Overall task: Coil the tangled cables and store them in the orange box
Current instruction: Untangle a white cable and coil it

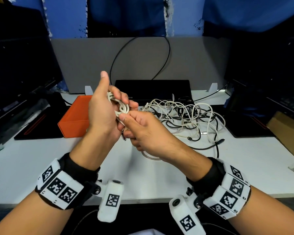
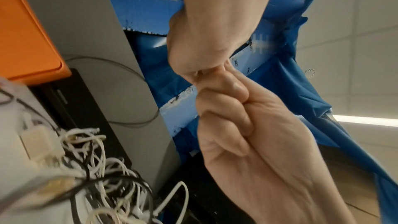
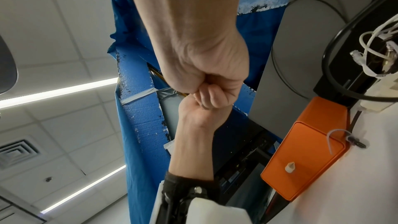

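White desk — orange box, cable tangle

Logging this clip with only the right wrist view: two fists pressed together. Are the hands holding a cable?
Observer: Yes; the head view shows the left hand holding a small coil of white cable.
Operator: And the right hand?
Observer: The right hand pinches that cable just beside the coil.
Operator: Much left to sort?
Observer: A tangled pile of white and black cables lies on the table, right of the orange box.
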`<state>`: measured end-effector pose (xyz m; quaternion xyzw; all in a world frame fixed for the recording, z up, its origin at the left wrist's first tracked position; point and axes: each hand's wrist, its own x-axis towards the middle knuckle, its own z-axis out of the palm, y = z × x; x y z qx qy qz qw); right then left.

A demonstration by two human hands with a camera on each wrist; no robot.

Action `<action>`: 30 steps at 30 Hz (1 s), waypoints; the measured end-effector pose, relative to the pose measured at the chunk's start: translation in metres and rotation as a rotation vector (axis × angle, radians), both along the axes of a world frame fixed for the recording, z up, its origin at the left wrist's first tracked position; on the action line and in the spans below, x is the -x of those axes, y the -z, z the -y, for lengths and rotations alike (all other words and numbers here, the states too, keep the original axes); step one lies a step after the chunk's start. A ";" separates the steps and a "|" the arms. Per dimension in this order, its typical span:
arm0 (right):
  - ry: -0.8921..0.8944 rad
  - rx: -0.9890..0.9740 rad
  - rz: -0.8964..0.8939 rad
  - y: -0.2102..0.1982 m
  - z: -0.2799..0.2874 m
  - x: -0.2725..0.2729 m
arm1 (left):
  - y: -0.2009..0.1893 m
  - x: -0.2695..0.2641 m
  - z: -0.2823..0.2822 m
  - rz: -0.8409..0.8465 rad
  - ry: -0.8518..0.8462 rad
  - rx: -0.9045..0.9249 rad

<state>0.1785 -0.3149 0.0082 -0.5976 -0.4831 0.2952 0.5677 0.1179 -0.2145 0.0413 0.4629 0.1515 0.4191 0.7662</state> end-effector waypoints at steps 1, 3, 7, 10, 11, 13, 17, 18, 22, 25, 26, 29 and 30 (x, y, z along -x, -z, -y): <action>0.024 -0.023 0.017 0.000 -0.001 -0.004 | -0.001 0.000 -0.004 -0.061 0.043 -0.074; 0.108 -0.061 0.089 -0.002 -0.002 -0.016 | -0.003 0.000 -0.014 -0.205 0.084 -0.284; 0.268 -0.054 0.250 -0.005 -0.002 -0.044 | -0.006 0.005 -0.033 -0.378 0.036 -0.610; 0.219 0.027 0.354 -0.005 0.000 -0.052 | -0.007 0.009 -0.039 -0.424 0.074 -0.659; 0.165 0.049 0.330 -0.005 0.002 -0.052 | -0.008 0.009 -0.042 -0.450 0.086 -0.659; 0.071 0.098 0.308 -0.007 0.005 -0.050 | -0.014 0.009 -0.055 -0.515 0.090 -0.652; 0.026 0.212 0.304 -0.009 0.008 -0.051 | -0.035 0.006 -0.120 -0.687 -0.027 -0.650; 0.027 0.234 0.319 -0.009 0.008 -0.053 | -0.038 0.003 -0.144 -0.751 -0.079 -0.642; 0.021 0.336 0.459 -0.006 0.007 -0.067 | -0.031 -0.007 -0.229 -1.054 -0.084 -0.529; -0.010 0.444 0.570 -0.001 0.006 -0.079 | -0.013 -0.013 -0.268 -1.182 0.006 -0.443; -0.011 0.479 0.610 0.001 0.007 -0.083 | -0.008 -0.015 -0.277 -1.200 0.018 -0.426; -0.001 0.578 0.711 0.001 0.010 -0.091 | 0.006 -0.021 -0.298 -1.214 0.004 -0.398; -0.003 0.599 0.732 0.001 0.011 -0.093 | 0.009 -0.023 -0.301 -1.222 -0.011 -0.397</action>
